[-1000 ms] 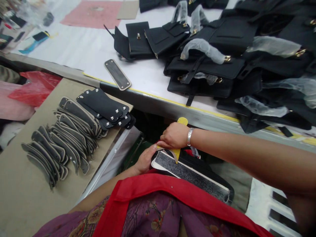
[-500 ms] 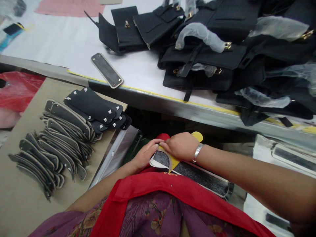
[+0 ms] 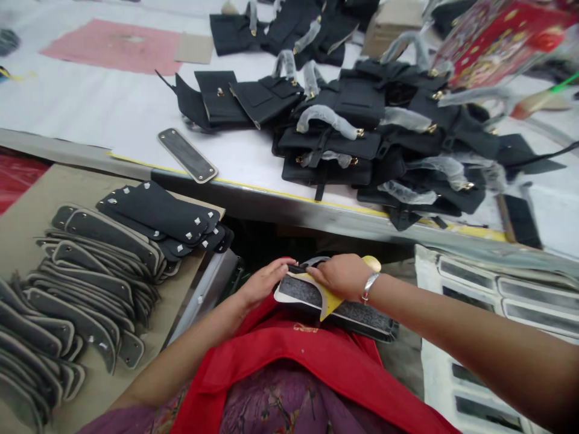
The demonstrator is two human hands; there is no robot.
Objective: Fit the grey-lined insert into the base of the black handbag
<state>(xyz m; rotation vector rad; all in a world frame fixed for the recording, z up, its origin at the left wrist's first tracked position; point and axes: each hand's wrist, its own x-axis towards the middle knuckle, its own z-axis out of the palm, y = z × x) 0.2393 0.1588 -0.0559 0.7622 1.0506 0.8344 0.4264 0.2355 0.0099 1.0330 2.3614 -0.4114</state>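
In front of my red apron lies a long grey-black bag panel (image 3: pixel 368 318) with a pale border. My left hand (image 3: pixel 266 282) pinches its left end, thumb and fingers at the far edge. My right hand (image 3: pixel 340 277), with a silver bracelet at the wrist, is closed around a flat yellow piece (image 3: pixel 333 303) with a curved tan edge, lying across the panel. The rounded end of the yellow piece shows past the wrist. A dark strip (image 3: pixel 296 267) shows between my two hands. My right fingertips are partly hidden.
To my left, a board (image 3: pixel 158 337) carries stacks of black panels (image 3: pixel 108 235) with studs. Across the white table (image 3: pixel 113 108) lie black handbags (image 3: pixel 325 141) with wrapped handles and one loose panel (image 3: pixel 187 155). On the right, pale-bordered pieces (image 3: pixel 538 289) rest on a white sheet.
The view has shifted, showing more of the table and its bags. My hands have drawn slightly apart at the panel's far edge, and the dark strip between them now shows.
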